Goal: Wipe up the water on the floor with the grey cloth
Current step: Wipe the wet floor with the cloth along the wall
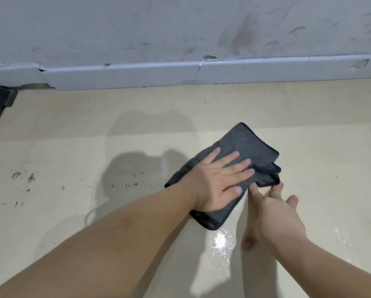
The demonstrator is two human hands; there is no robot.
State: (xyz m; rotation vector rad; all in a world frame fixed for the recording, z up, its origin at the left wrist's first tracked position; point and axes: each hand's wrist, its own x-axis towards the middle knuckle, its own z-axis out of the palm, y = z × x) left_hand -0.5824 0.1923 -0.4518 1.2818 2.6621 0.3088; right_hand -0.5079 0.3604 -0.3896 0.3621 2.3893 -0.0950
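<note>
Head view: left hand [218, 179] flat, fingers spread, pressing cloth [240, 147] onto wet floor [221, 244]; right hand [272, 220] open, fingertips [253, 188] touching cloth edge.

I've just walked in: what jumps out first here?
A folded grey cloth lies mid-floor, the left hand pressed flat on it and the right hand's fingertips at its near edge. Wet floor gleams just below, and a scuffed grey wall runs behind.
</note>
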